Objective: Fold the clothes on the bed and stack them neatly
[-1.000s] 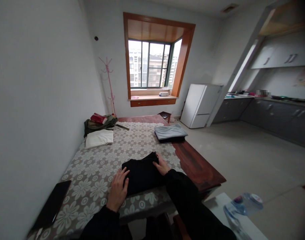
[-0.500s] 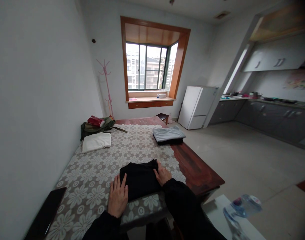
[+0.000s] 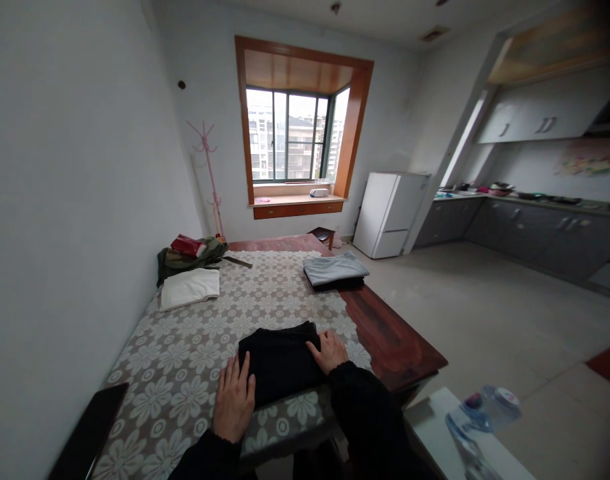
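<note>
A folded black garment (image 3: 282, 365) lies near the front edge of the table. My left hand (image 3: 235, 401) rests flat along its left side, fingers stretched out and pointing away from me. On the opposite side, my right hand (image 3: 331, 352) lies at the right edge with the thumb on the black cloth and the fingers spread beside it. Neither hand lifts the garment. Farther back on the right sits a stack of folded clothes (image 3: 336, 270), grey on top and black below. A folded white cloth (image 3: 191, 289) lies at the back left.
A floral cloth (image 3: 185, 357) covers much of the red-brown wooden table (image 3: 389, 333). A dark bag with a red item (image 3: 187, 245) rests by the wall. At front left is a glossy black object (image 3: 92, 430). A large plastic bottle (image 3: 485, 410) stands at front right.
The right hand has shifted slightly, its fingers now spread lower along the garment's right edge. The left hand stays on the left side. The view has turned slightly right.
</note>
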Available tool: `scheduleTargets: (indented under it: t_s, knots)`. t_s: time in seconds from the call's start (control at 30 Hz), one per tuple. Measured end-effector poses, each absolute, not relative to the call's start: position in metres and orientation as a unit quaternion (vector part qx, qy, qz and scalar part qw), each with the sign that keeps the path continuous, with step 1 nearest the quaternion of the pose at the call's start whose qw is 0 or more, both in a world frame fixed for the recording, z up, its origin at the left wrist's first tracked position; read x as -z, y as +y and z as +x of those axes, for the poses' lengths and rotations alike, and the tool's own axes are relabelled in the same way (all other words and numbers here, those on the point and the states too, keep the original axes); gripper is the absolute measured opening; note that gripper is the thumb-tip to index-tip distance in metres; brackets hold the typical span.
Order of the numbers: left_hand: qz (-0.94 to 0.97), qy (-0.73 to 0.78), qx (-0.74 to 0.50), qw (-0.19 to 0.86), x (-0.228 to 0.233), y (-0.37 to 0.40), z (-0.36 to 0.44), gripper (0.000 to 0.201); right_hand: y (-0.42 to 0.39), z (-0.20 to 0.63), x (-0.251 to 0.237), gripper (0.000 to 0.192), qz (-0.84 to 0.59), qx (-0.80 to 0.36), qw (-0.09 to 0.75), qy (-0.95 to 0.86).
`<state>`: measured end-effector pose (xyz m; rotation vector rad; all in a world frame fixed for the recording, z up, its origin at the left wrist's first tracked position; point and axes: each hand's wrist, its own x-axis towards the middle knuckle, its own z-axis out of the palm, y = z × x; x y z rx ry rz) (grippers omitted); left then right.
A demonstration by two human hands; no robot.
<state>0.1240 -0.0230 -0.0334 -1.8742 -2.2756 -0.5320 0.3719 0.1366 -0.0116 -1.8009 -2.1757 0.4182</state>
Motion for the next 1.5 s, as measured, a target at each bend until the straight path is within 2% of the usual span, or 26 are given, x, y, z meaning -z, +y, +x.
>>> scheduleTargets:
  t_s: [0.13, 0.23, 0.4, 0.6, 0.73, 0.87, 1.0, 1.1, 1.3, 1.4, 1.5]
  knots:
    - [-0.624, -0.756, 0.177, 0.085, 0.034, -0.023, 0.124, 0.056, 0.140, 0.372, 0.011, 0.028, -0.576, -0.263, 0.205, -0.746]
    - [-0.628, -0.754, 0.170, 0.090, 0.033, -0.024, 0.125, 0.056, 0.143, 0.375, 0.010, 0.029, -0.553, -0.306, 0.222, -0.742]
    - [-0.624, -0.760, 0.154, 0.098, 0.032, -0.023, 0.127, 0.054, 0.151, 0.383, 0.008, 0.038, -0.499, -0.515, 0.285, -0.635]
    - [-0.624, -0.760, 0.162, 0.088, 0.022, -0.022, 0.136, 0.053, 0.156, 0.384, -0.013, 0.048, -0.449, -0.559, 0.329, -0.615]
    - [-0.695, -0.672, 0.256, -0.033, -0.016, 0.011, 0.173, 0.059, 0.179, 0.393, -0.077, 0.047, -0.397, -0.512, 0.334, -0.684]
    - [-0.664, -0.608, 0.388, -0.198, -0.042, 0.080, 0.223, 0.036, 0.219, 0.394, -0.164, 0.037, -0.359, -0.358, 0.303, -0.807]
    - [-0.623, -0.611, 0.428, -0.238, -0.029, 0.137, 0.251, 0.031, 0.269, 0.379, -0.228, 0.032, -0.338, -0.211, 0.273, -0.876]
    - [-0.610, -0.600, 0.440, -0.272, -0.009, 0.153, 0.255, 0.029, 0.321, 0.373, -0.256, 0.033, -0.318, -0.193, 0.306, -0.876]
    - [-0.597, -0.588, 0.447, -0.313, 0.014, 0.159, 0.252, 0.027, 0.440, 0.401, -0.277, 0.035, -0.425, -0.270, 0.348, -0.791]
    - [-0.585, -0.594, 0.436, -0.339, 0.019, 0.163, 0.253, 0.025, 0.478, 0.421, -0.254, 0.034, -0.464, -0.263, 0.345, -0.773]
    - [-0.577, -0.605, 0.419, -0.356, 0.021, 0.167, 0.253, 0.025, 0.495, 0.438, -0.209, 0.040, -0.512, -0.235, 0.333, -0.756]
